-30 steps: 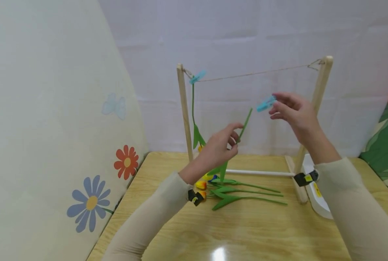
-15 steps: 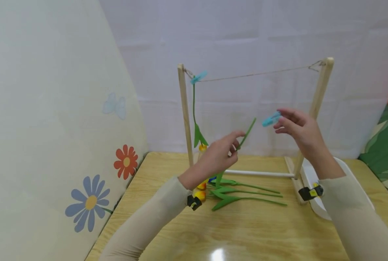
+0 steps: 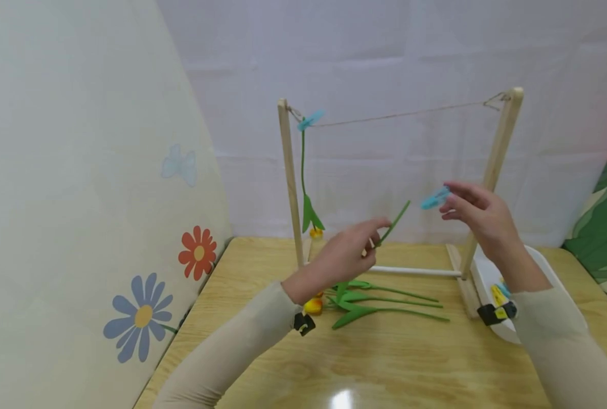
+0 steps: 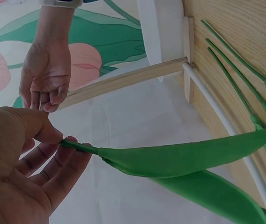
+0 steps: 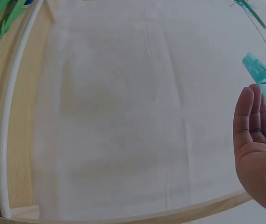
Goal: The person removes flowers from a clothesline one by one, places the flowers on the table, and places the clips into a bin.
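Note:
My left hand [image 3: 341,255] pinches the green stem of an artificial tulip [image 3: 396,220] between thumb and fingers. The stem's cut end points up and to the right. In the left wrist view its broad leaf [image 4: 179,156] reaches toward the table, with a bit of the yellow bloom at the frame's edge. A light blue clothespin [image 3: 434,199] is pinched in the fingertips of my right hand [image 3: 482,218], a short way right of the stem end. Above both hands runs a thin string [image 3: 385,118]. At its left end a second blue clothespin [image 3: 310,120] holds another tulip [image 3: 303,165] head down.
Wooden posts [image 3: 289,176] carry the string, joined low down by a white rod [image 3: 418,272]. Several more tulips [image 3: 356,311] lie on the wooden table [image 3: 385,363] below my left hand. At the right, a white tray [image 3: 540,257] holds yellow and blue clothespins [image 3: 498,294], partly behind my right arm.
Both hands have sunk lower and shifted somewhat right, the left with its tulip and the right with its clothespin. The hanging tulip's bloom and the tray's contents now show more.

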{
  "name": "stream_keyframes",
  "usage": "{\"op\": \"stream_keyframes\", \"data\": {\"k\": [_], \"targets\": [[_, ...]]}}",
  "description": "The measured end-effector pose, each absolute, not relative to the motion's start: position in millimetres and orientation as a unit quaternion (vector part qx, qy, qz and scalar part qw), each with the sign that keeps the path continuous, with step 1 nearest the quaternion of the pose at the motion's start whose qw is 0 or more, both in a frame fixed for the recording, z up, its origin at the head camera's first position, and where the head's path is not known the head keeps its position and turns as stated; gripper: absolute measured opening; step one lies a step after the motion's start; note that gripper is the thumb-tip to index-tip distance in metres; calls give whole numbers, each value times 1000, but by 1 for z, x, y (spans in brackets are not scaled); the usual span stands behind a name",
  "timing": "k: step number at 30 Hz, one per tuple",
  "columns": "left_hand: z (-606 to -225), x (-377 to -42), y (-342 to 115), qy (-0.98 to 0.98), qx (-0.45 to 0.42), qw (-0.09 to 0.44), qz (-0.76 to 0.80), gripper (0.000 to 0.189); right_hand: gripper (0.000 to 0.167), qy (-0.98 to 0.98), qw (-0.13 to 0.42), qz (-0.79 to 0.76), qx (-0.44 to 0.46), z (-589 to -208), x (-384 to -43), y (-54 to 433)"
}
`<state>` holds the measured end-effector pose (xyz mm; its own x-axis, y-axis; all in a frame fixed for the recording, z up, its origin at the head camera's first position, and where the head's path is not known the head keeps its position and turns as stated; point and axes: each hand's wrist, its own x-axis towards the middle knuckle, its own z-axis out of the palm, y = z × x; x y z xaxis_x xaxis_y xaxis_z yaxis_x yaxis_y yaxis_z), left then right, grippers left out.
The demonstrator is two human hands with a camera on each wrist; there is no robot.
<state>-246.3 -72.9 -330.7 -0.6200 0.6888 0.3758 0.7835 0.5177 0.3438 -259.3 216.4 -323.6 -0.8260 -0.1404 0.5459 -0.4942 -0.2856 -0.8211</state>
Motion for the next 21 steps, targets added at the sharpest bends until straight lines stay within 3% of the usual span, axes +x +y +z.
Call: {"op": "stream_keyframes", "data": {"k": [21], "targets": [[-357, -243, -59, -881, -436, 40, -179, 62, 28, -587, 126, 771, 212, -368, -237, 248]]}}
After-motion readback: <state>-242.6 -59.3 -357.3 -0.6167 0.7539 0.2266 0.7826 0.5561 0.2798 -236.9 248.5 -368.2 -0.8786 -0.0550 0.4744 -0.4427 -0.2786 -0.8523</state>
